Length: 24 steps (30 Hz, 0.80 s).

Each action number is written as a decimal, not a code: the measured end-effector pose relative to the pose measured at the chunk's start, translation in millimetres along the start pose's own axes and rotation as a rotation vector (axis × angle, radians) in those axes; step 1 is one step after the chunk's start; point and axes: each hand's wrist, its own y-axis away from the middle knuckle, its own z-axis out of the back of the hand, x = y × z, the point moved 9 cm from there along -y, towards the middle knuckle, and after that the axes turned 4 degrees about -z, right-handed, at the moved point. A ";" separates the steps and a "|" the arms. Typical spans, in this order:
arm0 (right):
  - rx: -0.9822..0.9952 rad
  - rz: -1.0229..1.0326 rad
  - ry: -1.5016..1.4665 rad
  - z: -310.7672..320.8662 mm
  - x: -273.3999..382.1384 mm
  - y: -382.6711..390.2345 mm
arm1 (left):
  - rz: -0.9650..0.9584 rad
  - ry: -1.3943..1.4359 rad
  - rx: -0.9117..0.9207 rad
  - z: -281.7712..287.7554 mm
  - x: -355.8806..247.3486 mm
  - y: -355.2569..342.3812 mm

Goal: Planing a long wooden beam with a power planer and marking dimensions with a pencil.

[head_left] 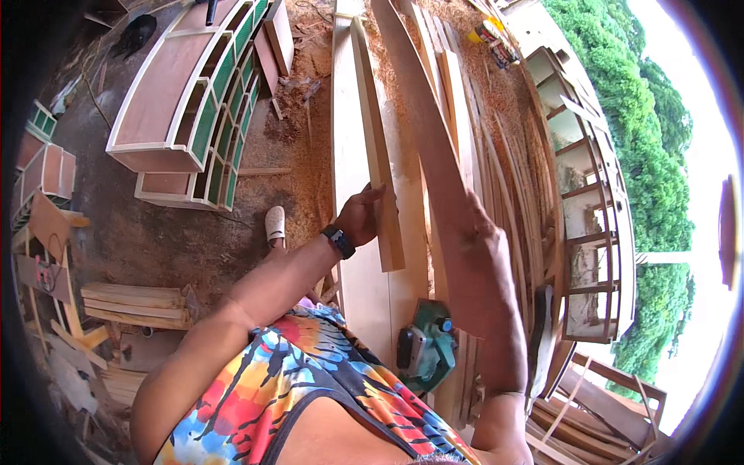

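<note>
Left hand (363, 218): curled around pale strip (372, 116), toward its near end
Right hand (483, 229): clasping brown board (431, 116) along right edge, fingers partly hidden

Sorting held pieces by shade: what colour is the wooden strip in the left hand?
The wooden strip is pale yellowish tan, shown best in the head view.

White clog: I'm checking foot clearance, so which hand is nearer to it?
Left. The left hand, holding the narrow wood strip, is just right of the white clog in view; the right hand, at the wide brown board, is farther right.
</note>
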 end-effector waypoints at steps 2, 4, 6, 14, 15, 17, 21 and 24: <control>0.040 0.099 -0.174 19.2 19.2 -2.2 | 0.040 0.051 0.041 -16.0 -0.2 2.8; 0.068 0.164 -0.340 33.5 36.8 4.1 | 0.076 0.110 0.058 -28.5 -2.9 5.3; 0.087 0.015 -0.137 35.3 38.6 10.6 | 0.097 0.097 0.063 -35.0 -10.7 6.8; 0.162 -0.068 -0.289 35.9 99.2 21.7 | 0.257 0.140 0.123 -43.9 -28.4 15.9; 0.151 -0.034 -0.271 32.6 108.3 20.1 | 0.254 0.137 0.088 -41.0 -32.3 15.4; 0.127 -0.074 -0.238 23.0 114.2 16.7 | 0.313 0.149 0.132 -45.3 -35.7 19.7; 0.185 -0.105 -0.282 5.9 120.8 17.4 | 0.312 0.157 0.252 -54.5 -50.5 24.5; 0.150 -0.107 -0.346 -1.8 123.4 18.0 | 0.285 0.154 0.216 -47.6 -56.8 26.1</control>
